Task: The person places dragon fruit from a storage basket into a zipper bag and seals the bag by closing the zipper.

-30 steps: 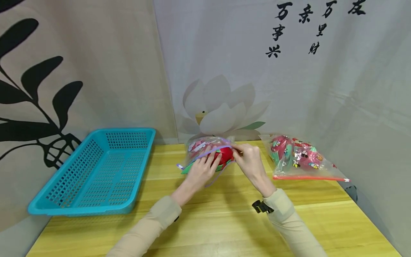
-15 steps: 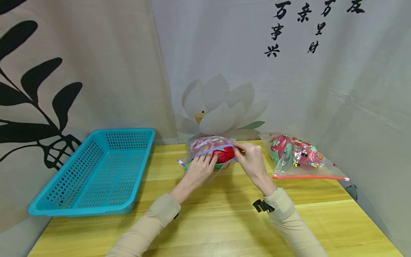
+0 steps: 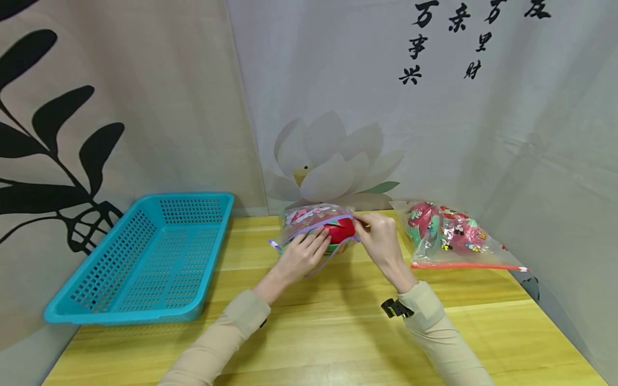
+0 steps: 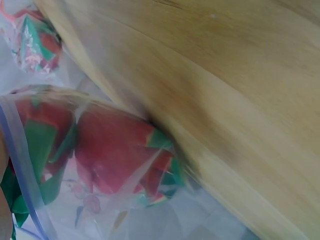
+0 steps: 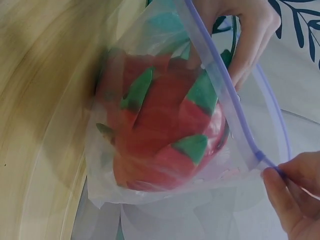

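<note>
A clear zip bag [image 3: 309,216] with a purple zip strip lies at the table's back edge, its mouth open toward me. A red dragon fruit [image 3: 340,231] with green scales sits at the mouth. My left hand [image 3: 301,254] reaches into the mouth, its fairly straight fingers lying against the fruit. With thumb and fingers, my right hand [image 3: 379,241] pinches the right end of the zip strip [image 5: 260,156]. In the right wrist view, red and green fruit [image 5: 160,135] shows through the plastic, and the left fingertips are partly hidden.
A blue perforated basket [image 3: 193,300] stands on the left of the wooden table [image 3: 338,343]. On the right lies another zip bag [image 3: 449,236] with a red strip and red, patterned contents. A printed curtain [image 3: 434,145] hangs behind.
The left fingers have shifted slightly and lie closer together over the dragon fruit. The bag's left corner has moved a little to the right. The right hand keeps its pinch on the strip.
</note>
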Demonstrator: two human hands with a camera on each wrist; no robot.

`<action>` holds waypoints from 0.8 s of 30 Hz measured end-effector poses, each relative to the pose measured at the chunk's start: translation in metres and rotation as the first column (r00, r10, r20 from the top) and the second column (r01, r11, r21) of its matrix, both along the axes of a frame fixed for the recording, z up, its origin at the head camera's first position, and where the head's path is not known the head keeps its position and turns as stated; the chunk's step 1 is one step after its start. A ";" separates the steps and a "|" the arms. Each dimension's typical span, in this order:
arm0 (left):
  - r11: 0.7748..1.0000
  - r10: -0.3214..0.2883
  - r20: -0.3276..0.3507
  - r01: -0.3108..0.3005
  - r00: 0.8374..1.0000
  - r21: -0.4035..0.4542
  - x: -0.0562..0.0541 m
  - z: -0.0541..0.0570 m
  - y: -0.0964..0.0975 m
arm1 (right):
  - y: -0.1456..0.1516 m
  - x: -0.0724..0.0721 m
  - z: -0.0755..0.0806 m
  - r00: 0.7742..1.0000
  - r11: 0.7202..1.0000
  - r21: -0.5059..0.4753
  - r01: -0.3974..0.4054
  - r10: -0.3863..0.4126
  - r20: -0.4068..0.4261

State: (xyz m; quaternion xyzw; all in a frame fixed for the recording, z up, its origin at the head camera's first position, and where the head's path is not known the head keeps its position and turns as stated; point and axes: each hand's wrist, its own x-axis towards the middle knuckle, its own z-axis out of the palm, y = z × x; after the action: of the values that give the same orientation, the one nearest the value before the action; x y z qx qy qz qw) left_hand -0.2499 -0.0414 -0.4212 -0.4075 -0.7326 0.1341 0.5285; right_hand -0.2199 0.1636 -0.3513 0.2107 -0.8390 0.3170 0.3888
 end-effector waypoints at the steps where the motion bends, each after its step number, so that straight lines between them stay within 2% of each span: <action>1: 1.000 0.025 0.013 -0.025 1.000 -0.011 0.001 0.001 0.001 | 0.000 0.000 0.000 1.000 1.000 0.001 0.000 0.000 -0.003; 6: 0.989 0.139 0.117 -0.130 0.983 -0.077 0.003 0.004 0.004 | 0.001 -0.002 0.001 1.000 1.000 0.004 -0.002 0.002 -0.017; 10: 0.988 0.137 0.171 -0.122 0.976 -0.097 0.001 0.006 0.006 | 0.002 -0.002 0.001 1.000 1.000 0.004 0.003 -0.003 -0.022; 13: 0.992 0.112 0.174 -0.099 0.978 -0.082 -0.003 0.006 0.006 | 0.003 -0.003 0.002 1.000 1.000 0.004 0.010 -0.010 -0.020; 18: 0.997 0.068 0.136 -0.060 0.988 -0.057 -0.010 0.006 0.003 | 0.005 -0.004 0.003 1.000 1.000 0.004 0.020 -0.020 -0.009; 21: 0.999 -0.021 0.115 0.024 0.993 -0.023 -0.012 0.006 0.000 | 0.005 -0.004 0.004 1.000 1.000 0.000 0.026 -0.026 -0.006; 24: 0.992 -0.126 0.094 0.126 0.988 0.010 -0.014 0.007 -0.004 | 0.005 -0.004 0.004 1.000 1.000 0.000 0.025 -0.025 -0.004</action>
State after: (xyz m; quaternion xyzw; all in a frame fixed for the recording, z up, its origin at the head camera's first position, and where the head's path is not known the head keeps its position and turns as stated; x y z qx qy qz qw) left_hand -0.2637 -0.0458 -0.4144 -0.4578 -0.7297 0.0799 0.5015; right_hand -0.2239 0.1688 -0.3474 0.2007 -0.8407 0.3116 0.3946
